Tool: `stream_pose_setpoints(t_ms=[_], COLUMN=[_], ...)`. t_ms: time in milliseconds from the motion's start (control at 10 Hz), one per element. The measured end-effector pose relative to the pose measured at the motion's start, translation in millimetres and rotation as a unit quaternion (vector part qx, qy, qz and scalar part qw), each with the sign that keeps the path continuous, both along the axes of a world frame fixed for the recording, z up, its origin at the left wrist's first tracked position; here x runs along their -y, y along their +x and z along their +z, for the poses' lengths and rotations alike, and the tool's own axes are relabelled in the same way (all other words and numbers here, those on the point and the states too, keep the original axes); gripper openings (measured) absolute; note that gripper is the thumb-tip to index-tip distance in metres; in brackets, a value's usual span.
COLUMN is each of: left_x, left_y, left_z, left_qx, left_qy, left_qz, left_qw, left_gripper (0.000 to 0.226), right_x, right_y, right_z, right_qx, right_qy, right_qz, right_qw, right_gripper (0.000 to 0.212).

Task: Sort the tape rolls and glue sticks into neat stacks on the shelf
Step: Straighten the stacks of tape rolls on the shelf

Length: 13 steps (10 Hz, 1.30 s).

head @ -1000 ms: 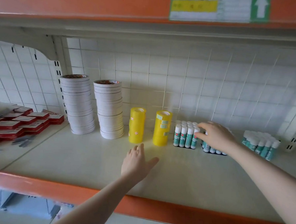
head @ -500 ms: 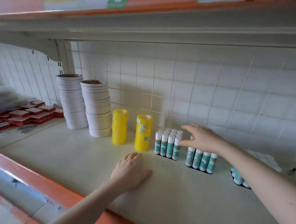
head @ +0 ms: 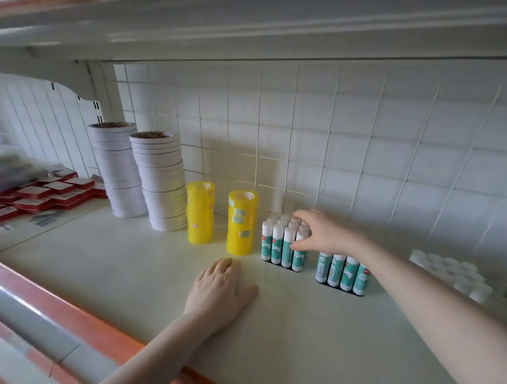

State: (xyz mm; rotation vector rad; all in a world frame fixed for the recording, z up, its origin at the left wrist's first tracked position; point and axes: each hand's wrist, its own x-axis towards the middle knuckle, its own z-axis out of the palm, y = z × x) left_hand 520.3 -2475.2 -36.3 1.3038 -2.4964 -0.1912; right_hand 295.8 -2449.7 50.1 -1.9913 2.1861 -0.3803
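Note:
Two tall stacks of white tape rolls (head: pixel 117 170) (head: pixel 162 184) stand at the back left of the shelf (head: pixel 142 277). Right of them are two short stacks of yellow tape rolls (head: pixel 199 213) (head: pixel 242 222). A block of upright green-and-white glue sticks (head: pixel 279 243) follows, then a second block (head: pixel 342 272), and a blurred third group (head: pixel 453 272) at far right. My right hand (head: pixel 322 233) grips the right side of the first block, fingers over the caps and thumb at the front. My left hand (head: pixel 220 290) rests flat on the shelf before the yellow stacks.
Flat red boxes (head: pixel 49 191) lie on the neighbouring shelf section at left, with a dark plastic-wrapped bundle (head: pixel 3 170) behind them. The orange front lip (head: pixel 72 319) runs along the shelf edge. A white wire grid (head: pixel 366 145) backs the shelf and an upper shelf hangs low overhead.
My right hand has moved left from the second glue stick block onto the first one. My left hand has settled flat on the shelf. The view has swung and come closer.

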Motion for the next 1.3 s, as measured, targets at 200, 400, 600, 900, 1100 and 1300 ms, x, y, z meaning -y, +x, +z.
stream_pose_setpoints(t_ms=[200,400,600,900,1100,1300], left_x=[-2.4,-2.6,-5.0,-21.3,-36.5,-44.3], left_y=[0.5,1.2,1.3,-8.1,-22.8,-26.6], left_z=[1.9,2.6,4.5,12.1,14.0,14.7], left_qx=[0.004,0.004,0.009,0.040,0.010,-0.042], left_qy=[0.002,0.008,0.005,-0.052,-0.079,-0.085], left_qz=[-0.004,-0.004,-0.006,-0.052,-0.101,-0.114], left_qw=[1.000,1.000,1.000,0.997,0.992,0.989], left_gripper=[0.070,0.070,0.068,0.060,0.049,0.047], right_x=[-2.1,-4.9,-7.7,-48.6,-65.7,-68.7], right_y=[0.9,3.7,1.6,-34.8,-41.9,-40.1], right_z=[0.2,-1.1,0.1,13.3,6.5,-2.2], right_qx=[0.000,0.002,0.010,-0.033,0.002,0.033], right_qy=[-0.019,-0.026,-0.009,0.002,-0.005,-0.047], right_qz=[-0.004,-0.012,-0.001,-0.050,-0.071,-0.074], right_qw=[1.000,1.000,1.000,0.998,0.997,0.996], right_gripper=[0.063,0.062,0.075,0.075,0.059,0.058])
